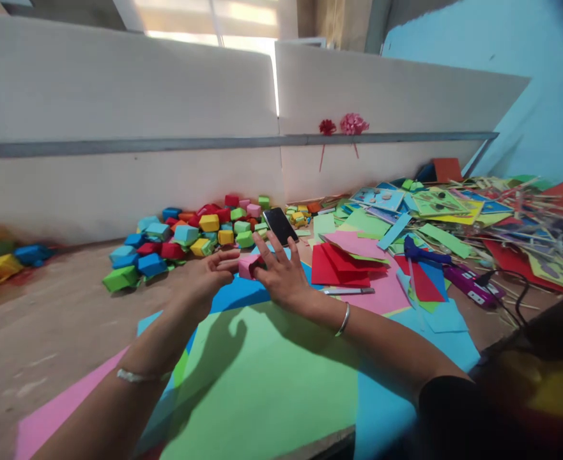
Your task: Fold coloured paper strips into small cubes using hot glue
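Note:
A small pink folded paper piece [247,266] is between my two hands, above a blue sheet [236,292]. My right hand [281,271] has its thumb at the piece's open side, its other fingers spread upward. At the piece's left side, my left hand [204,278] touches it with its fingertips, thumb and fingers close together. Below my wrists lies a large green sheet [271,377]. Behind my right hand's fingers rests a black phone [280,226].
Folded paper cubes [185,234] are heaped behind my hands. A cutter [351,291] lies right of my right hand, near red folded papers [341,265]. Further right are a blue glue gun [425,253], a purple power strip [473,285] and paper scraps.

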`<state>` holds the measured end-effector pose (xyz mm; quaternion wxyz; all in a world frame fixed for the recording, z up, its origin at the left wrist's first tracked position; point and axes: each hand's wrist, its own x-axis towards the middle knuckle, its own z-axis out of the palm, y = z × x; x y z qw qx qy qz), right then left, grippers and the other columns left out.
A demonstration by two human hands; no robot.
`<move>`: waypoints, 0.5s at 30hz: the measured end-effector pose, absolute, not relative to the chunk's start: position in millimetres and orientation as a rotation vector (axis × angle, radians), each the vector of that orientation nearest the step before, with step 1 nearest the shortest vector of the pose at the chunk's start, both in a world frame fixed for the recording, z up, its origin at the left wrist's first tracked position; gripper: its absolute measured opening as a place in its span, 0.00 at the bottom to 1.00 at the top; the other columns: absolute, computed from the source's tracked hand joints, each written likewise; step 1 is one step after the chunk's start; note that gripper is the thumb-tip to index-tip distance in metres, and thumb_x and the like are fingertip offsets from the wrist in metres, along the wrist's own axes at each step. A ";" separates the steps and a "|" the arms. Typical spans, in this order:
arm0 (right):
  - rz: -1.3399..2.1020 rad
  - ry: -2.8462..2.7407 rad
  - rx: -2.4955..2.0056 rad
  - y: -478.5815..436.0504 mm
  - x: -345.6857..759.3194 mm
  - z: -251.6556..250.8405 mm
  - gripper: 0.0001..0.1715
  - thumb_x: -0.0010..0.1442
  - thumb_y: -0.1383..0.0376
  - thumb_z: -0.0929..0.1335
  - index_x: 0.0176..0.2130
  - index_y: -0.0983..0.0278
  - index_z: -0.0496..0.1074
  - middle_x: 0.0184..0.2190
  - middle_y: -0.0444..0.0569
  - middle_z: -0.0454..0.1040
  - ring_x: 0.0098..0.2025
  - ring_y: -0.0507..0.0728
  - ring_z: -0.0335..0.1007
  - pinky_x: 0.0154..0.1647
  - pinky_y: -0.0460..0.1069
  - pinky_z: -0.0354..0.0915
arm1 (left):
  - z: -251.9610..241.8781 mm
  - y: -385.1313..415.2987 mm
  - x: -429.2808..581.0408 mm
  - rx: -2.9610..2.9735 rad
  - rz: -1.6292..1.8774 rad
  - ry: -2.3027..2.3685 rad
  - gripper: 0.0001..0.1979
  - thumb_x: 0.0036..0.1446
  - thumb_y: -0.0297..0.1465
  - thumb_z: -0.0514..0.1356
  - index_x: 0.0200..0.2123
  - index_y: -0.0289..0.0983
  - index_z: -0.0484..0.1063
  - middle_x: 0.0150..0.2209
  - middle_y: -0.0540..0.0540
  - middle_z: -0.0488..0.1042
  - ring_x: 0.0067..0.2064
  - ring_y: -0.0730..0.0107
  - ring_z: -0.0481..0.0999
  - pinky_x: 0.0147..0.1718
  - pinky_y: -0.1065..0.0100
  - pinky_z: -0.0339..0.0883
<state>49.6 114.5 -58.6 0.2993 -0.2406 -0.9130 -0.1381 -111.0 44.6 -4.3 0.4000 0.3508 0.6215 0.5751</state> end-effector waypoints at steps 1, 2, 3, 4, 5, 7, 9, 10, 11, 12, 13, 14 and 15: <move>-0.338 -2.438 -0.645 114.0 49.4 -58.0 0.10 0.71 0.66 0.64 0.44 0.59 0.77 0.76 0.52 0.52 0.77 0.66 0.44 0.73 0.73 0.40 | -3.1 43.4 -110.2 0.876 1.456 1.571 0.26 0.25 0.22 0.59 0.35 0.37 0.77 0.32 0.46 0.84 0.44 0.53 0.81 0.37 0.66 0.68; -0.310 -2.446 -0.649 113.6 49.1 -57.4 0.12 0.72 0.66 0.63 0.44 0.60 0.77 0.76 0.53 0.52 0.77 0.66 0.42 0.74 0.74 0.39 | -1.9 42.3 -109.5 0.865 1.456 1.569 0.26 0.25 0.22 0.60 0.36 0.37 0.77 0.33 0.46 0.84 0.44 0.54 0.81 0.37 0.67 0.68; -0.283 -2.448 -0.650 113.5 48.6 -56.9 0.13 0.72 0.66 0.63 0.44 0.60 0.77 0.76 0.53 0.52 0.78 0.66 0.41 0.74 0.74 0.37 | -0.6 41.3 -108.7 0.855 1.458 1.567 0.26 0.24 0.22 0.60 0.35 0.37 0.78 0.33 0.46 0.84 0.44 0.55 0.80 0.38 0.67 0.68; -0.259 -2.447 -0.646 113.6 48.2 -56.6 0.14 0.73 0.67 0.62 0.44 0.60 0.77 0.76 0.53 0.52 0.78 0.66 0.41 0.74 0.75 0.35 | 0.9 40.5 -107.9 0.848 1.469 1.565 0.26 0.24 0.22 0.60 0.35 0.37 0.78 0.33 0.46 0.84 0.44 0.55 0.80 0.39 0.67 0.68; -0.240 -2.443 -0.642 113.9 47.7 -56.3 0.14 0.73 0.67 0.61 0.43 0.61 0.77 0.75 0.53 0.53 0.78 0.66 0.40 0.75 0.75 0.34 | 2.6 39.8 -107.1 0.842 1.480 1.565 0.25 0.24 0.22 0.60 0.34 0.36 0.78 0.32 0.46 0.84 0.44 0.55 0.80 0.39 0.66 0.69; -0.221 -2.424 -0.630 114.6 47.1 -56.2 0.15 0.72 0.68 0.61 0.42 0.61 0.76 0.75 0.52 0.55 0.78 0.66 0.40 0.75 0.75 0.32 | 6.3 38.8 -105.3 0.831 1.494 1.575 0.23 0.24 0.22 0.60 0.32 0.36 0.79 0.32 0.45 0.84 0.43 0.54 0.80 0.40 0.64 0.69; -0.221 -2.401 -0.615 114.9 47.1 -56.2 0.15 0.72 0.68 0.61 0.41 0.61 0.76 0.74 0.51 0.57 0.78 0.65 0.40 0.75 0.74 0.31 | 9.2 38.2 -104.1 0.822 1.489 1.593 0.23 0.24 0.22 0.61 0.31 0.36 0.79 0.32 0.45 0.84 0.42 0.54 0.80 0.41 0.63 0.69; -0.223 -2.394 -0.609 114.8 47.3 -56.0 0.14 0.72 0.69 0.61 0.41 0.60 0.76 0.74 0.50 0.57 0.78 0.65 0.40 0.75 0.73 0.31 | 10.0 38.1 -103.8 0.820 1.483 1.598 0.23 0.24 0.22 0.61 0.31 0.36 0.80 0.32 0.45 0.84 0.43 0.54 0.79 0.41 0.63 0.70; -0.226 -2.393 -0.607 114.6 47.6 -55.7 0.14 0.72 0.69 0.62 0.41 0.60 0.76 0.74 0.50 0.58 0.78 0.64 0.40 0.76 0.73 0.32 | 10.5 38.0 -103.8 0.816 1.482 1.599 0.22 0.24 0.22 0.61 0.31 0.36 0.80 0.33 0.45 0.84 0.43 0.54 0.79 0.41 0.63 0.70; -0.229 -2.399 -0.611 114.3 47.9 -55.1 0.14 0.71 0.69 0.62 0.41 0.60 0.76 0.74 0.50 0.58 0.78 0.64 0.40 0.76 0.73 0.33 | 10.5 38.1 -103.9 0.807 1.482 1.602 0.22 0.24 0.23 0.61 0.31 0.36 0.80 0.32 0.45 0.84 0.42 0.55 0.79 0.40 0.64 0.70; -0.231 -2.413 -0.622 113.8 48.1 -54.3 0.14 0.71 0.69 0.62 0.41 0.60 0.76 0.74 0.50 0.58 0.78 0.65 0.41 0.75 0.73 0.34 | 10.4 38.4 -104.0 0.795 1.482 1.605 0.22 0.24 0.23 0.62 0.30 0.36 0.80 0.32 0.46 0.84 0.42 0.55 0.79 0.40 0.64 0.70; -0.232 -2.432 -0.639 113.3 48.3 -53.3 0.14 0.71 0.69 0.62 0.42 0.60 0.76 0.74 0.51 0.58 0.78 0.65 0.42 0.75 0.73 0.36 | 10.2 38.6 -104.1 0.784 1.484 1.610 0.21 0.23 0.23 0.62 0.30 0.36 0.81 0.31 0.46 0.84 0.41 0.56 0.79 0.39 0.65 0.69; -0.232 -2.455 -0.656 112.7 48.4 -52.2 0.14 0.72 0.69 0.62 0.42 0.60 0.76 0.74 0.52 0.57 0.77 0.66 0.43 0.74 0.74 0.37 | 10.2 38.8 -104.0 0.773 1.490 1.615 0.21 0.23 0.24 0.63 0.29 0.37 0.81 0.30 0.47 0.84 0.41 0.57 0.79 0.38 0.66 0.69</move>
